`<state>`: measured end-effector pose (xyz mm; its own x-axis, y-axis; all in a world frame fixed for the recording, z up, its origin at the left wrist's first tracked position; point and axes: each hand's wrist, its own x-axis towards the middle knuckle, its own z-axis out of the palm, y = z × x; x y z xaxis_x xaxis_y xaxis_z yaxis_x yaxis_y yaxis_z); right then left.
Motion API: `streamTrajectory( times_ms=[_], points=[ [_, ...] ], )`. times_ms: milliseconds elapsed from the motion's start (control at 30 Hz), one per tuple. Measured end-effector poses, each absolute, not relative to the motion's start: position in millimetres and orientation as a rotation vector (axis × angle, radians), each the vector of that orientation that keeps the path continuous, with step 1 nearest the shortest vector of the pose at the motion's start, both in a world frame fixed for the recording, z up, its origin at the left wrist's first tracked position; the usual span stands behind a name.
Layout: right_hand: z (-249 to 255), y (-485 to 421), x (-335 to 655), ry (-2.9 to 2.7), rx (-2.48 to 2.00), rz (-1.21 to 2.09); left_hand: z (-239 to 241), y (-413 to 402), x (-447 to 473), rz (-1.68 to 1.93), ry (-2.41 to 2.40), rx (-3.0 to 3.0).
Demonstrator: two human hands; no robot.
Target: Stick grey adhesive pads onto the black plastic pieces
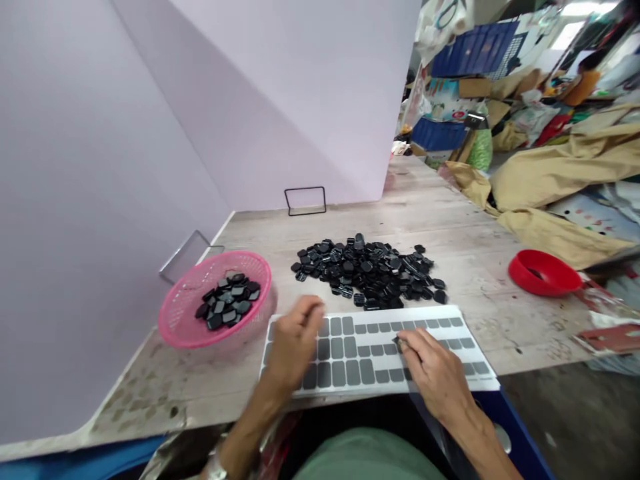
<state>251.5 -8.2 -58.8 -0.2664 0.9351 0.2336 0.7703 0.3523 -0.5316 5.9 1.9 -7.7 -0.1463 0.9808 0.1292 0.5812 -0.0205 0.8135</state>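
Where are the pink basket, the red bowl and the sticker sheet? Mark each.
pink basket [175, 313], head view, left mesh wall.
red bowl [543, 285], head view, near outer wall.
sticker sheet [410, 312], head view, white top margin.

Covered: sheet of grey pads [373, 347], with its left part under the left hand [293, 343] and its middle under the right hand [435, 373]. Undetermined: whether the right fingers [410, 341] pinch anything, too small to tell. Cut off: both forearms, at the bottom edge. Illegible: markings on the black pieces [367, 270].
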Motion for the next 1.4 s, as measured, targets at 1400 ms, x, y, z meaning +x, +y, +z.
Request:
streamTrajectory(
  times_ms=[1400],
  points=[
    [-42.3, 21.5, 229.7, -2.137, -1.515, 0.627, -99.9, -22.3, 44.7, 0.308, 1.549, 2.723]
  ],
)
